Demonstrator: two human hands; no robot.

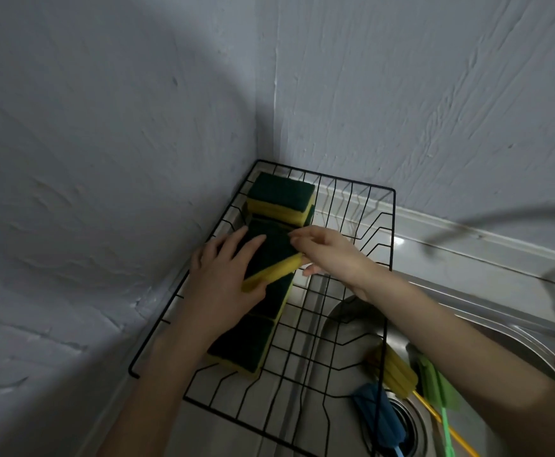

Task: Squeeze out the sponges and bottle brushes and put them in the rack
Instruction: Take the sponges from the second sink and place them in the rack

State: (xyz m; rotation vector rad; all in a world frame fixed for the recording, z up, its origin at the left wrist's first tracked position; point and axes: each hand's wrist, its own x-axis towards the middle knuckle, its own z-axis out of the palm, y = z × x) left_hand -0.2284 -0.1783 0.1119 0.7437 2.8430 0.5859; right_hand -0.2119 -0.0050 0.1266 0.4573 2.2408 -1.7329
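Note:
A black wire rack [390, 225] stands in the wall corner beside the sink. Yellow sponges with dark green tops lie in a row along its left side, with a stack of sponges [281, 197] at the far end and another sponge [241, 344] nearest me. Both hands hold one tilted sponge [271, 258] just above this row. My left hand [226, 275] grips its near end, and my right hand [327, 250] pinches its far end. In the sink lie a yellow bottle brush [398, 374], a blue bottle brush [376, 417] and a green bottle brush [436, 387].
The steel sink [500, 328] has a round drain [408, 420] under the brushes. Grey walls close in behind and to the left of the rack. A blurred dark faucet [500, 222] reaches across the upper right. The rack's right half holds nothing.

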